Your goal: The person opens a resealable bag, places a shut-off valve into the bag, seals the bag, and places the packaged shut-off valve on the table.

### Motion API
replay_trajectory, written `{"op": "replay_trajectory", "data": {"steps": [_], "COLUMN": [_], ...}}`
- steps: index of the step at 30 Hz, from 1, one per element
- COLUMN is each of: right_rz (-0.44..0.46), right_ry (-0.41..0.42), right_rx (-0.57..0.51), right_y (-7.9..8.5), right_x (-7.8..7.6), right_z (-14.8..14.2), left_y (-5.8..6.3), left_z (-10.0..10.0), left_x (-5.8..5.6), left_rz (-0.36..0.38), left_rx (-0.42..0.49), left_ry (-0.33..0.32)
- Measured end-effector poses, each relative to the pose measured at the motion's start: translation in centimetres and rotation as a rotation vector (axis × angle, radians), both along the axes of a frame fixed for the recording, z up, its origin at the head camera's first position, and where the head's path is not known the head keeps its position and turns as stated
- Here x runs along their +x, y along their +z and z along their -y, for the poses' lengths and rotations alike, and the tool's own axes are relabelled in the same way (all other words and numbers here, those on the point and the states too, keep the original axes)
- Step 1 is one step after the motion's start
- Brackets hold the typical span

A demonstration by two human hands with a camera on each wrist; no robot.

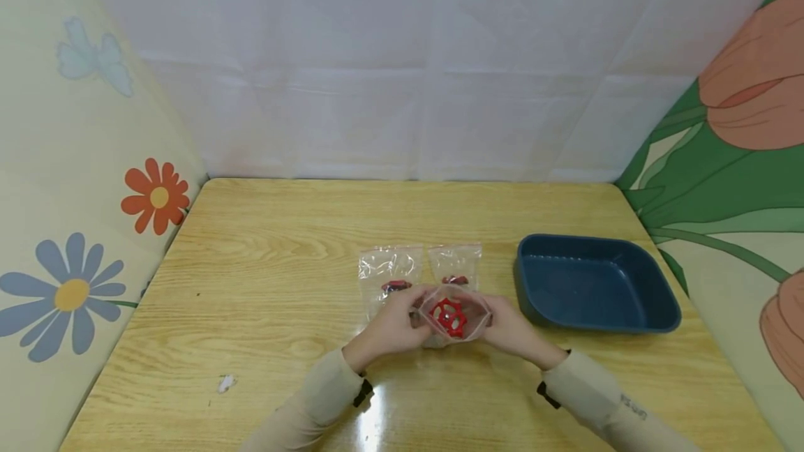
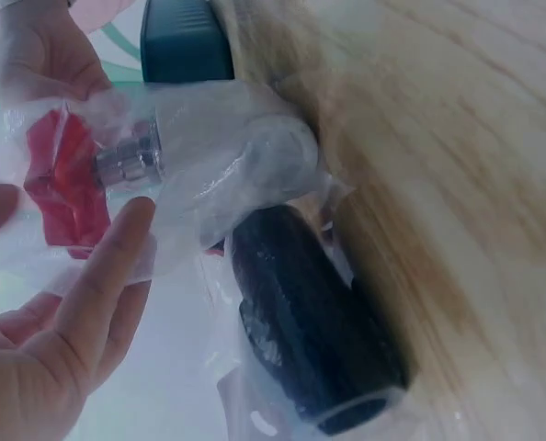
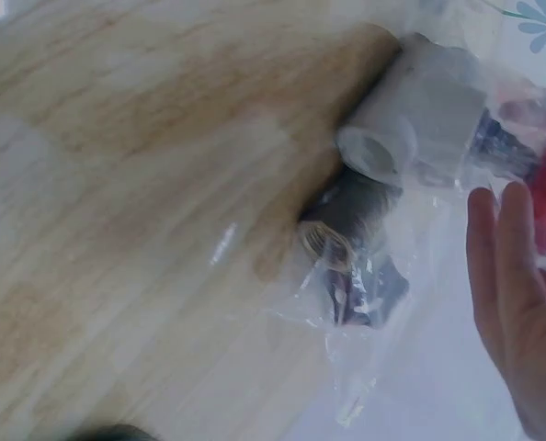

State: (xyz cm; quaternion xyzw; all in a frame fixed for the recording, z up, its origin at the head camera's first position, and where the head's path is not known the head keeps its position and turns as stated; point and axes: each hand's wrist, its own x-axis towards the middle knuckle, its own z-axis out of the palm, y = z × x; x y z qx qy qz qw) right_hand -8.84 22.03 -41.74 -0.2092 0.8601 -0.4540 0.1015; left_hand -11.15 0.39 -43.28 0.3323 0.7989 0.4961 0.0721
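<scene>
Both hands hold a clear plastic zip bag with its mouth spread apart, facing up. Inside stands a valve with a red handwheel, a shiny metal neck and a whitish tubular body. My left hand grips the bag's left edge, thumb and fingers on opposite sides of it. My right hand grips the right edge. Just behind lie two more bags: the left bag with a dark-bodied piece, the right bag with a dark threaded piece.
A deep blue plastic basin stands on the table to the right, close to my right hand. A small white scrap lies at the front left of the wooden table. White cloth hangs behind the table.
</scene>
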Motion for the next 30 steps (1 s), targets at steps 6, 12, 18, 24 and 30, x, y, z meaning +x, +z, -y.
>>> {"op": "replay_trajectory", "data": {"steps": [6, 12, 18, 24, 30], "right_rz": [0.081, 0.093, 0.101, 0.102, 0.067], "right_ry": [0.059, 0.049, 0.0, -0.059, -0.093], "right_rx": [-0.08, -0.097, -0.1, -0.05, -0.033], "right_y": [0.2, 0.5, 0.6, 0.7, 0.6], "right_x": [-0.1, -0.2, -0.1, 0.0, 0.1], "right_z": [-0.3, -0.2, 0.2, 0.7, 1.0], "left_y": [-0.1, -0.2, -0.2, -0.5, -0.6], "left_z": [0.0, -0.2, -0.5, -0.9, -1.1], "left_x": [-0.1, -0.3, -0.2, -0.2, -0.1], "left_rz": [-0.02, -0.12, -0.174, -0.226, -0.273], "left_rx": [0.055, -0.027, -0.032, 0.001, -0.005], "left_ry": [-0.034, 0.007, 0.055, 0.112, 0.144]}}
